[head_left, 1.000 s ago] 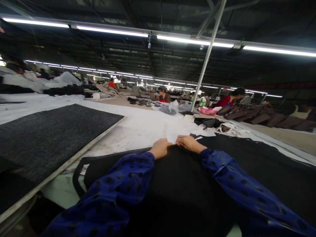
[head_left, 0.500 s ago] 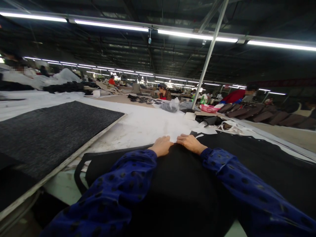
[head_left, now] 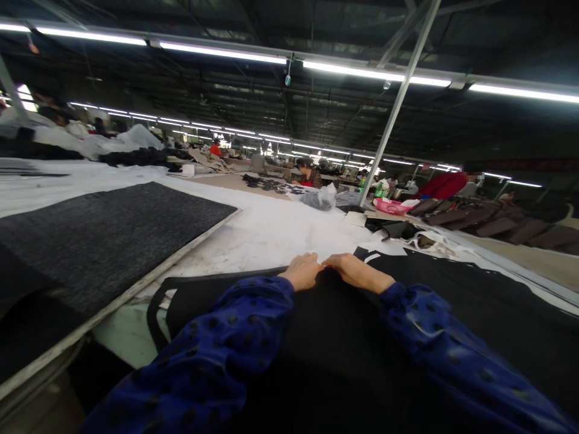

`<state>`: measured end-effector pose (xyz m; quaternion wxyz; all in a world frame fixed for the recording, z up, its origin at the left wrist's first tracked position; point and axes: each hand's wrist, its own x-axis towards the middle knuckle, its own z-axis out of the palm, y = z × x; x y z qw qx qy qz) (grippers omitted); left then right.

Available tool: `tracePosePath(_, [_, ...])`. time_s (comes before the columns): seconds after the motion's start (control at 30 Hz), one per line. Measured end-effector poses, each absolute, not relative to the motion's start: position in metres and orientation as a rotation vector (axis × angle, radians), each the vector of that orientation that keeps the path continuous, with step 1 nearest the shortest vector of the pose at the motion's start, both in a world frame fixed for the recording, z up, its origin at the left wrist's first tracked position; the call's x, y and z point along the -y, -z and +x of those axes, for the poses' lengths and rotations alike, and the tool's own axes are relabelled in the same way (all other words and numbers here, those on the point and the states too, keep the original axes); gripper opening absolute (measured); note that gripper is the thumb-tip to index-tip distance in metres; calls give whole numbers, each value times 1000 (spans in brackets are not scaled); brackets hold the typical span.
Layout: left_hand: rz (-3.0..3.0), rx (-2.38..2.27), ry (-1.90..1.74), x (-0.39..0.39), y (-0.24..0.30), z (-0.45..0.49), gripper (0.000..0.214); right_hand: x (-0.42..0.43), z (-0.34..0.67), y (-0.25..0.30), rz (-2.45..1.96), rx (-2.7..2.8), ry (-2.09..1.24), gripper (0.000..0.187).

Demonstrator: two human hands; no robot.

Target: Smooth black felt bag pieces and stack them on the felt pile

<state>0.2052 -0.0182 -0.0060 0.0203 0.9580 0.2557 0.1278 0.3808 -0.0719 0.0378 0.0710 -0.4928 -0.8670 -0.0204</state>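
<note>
Black fabric (head_left: 335, 337) spreads across the front of the white-covered table (head_left: 275, 229) and hangs down toward me. At its far edge my left hand (head_left: 302, 271) is closed, with the edge pinched in its fingers. Close beside it, my right hand (head_left: 355, 271) pinches the same edge, and the fingertips of both hands almost meet. The exact fold between the fingers is too small to make out. A narrow black strip (head_left: 155, 319) loops out at the fabric's left end. Blue dotted sleeves cover both my forearms.
A board covered in dark grey felt-like cloth (head_left: 122, 235) lies at the left. Beyond the hands are a clear plastic bag (head_left: 323, 198), a pink basket (head_left: 392, 207) and a slanted metal pole (head_left: 400, 102). Brown pieces (head_left: 502, 223) lie at the right. Several people work farther back.
My right hand has turned slightly, its wrist shifting right, while the fingertips stay at the fabric edge. My left hand keeps its pinch. The whole view has shifted a little.
</note>
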Motion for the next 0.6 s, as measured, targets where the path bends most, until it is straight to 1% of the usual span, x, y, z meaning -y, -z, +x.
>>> tracePosePath(0.1, [2953,-784,-390,18,4,204,44,72,376,-28,-1609,2585,12,38])
tracePosePath(0.2, [2904,-815,-391,12,1,196,39,71,377,-26,-1663,2543,25,32])
tracePosePath(0.3, [2862,-876,-373,4,-2,179,32,72,377,-30,-1677,2559,2,29])
tracePosePath(0.37, [2859,-896,-372,1,-4,164,32,73,376,-32,-1687,2571,-15,29])
tracePosePath(0.5, [2895,-907,-379,6,-6,140,28,73,373,-33,-1735,2587,-4,33])
tracePosePath(0.6, [3014,-828,-406,12,-7,133,25,72,365,-35,-1820,2650,36,46])
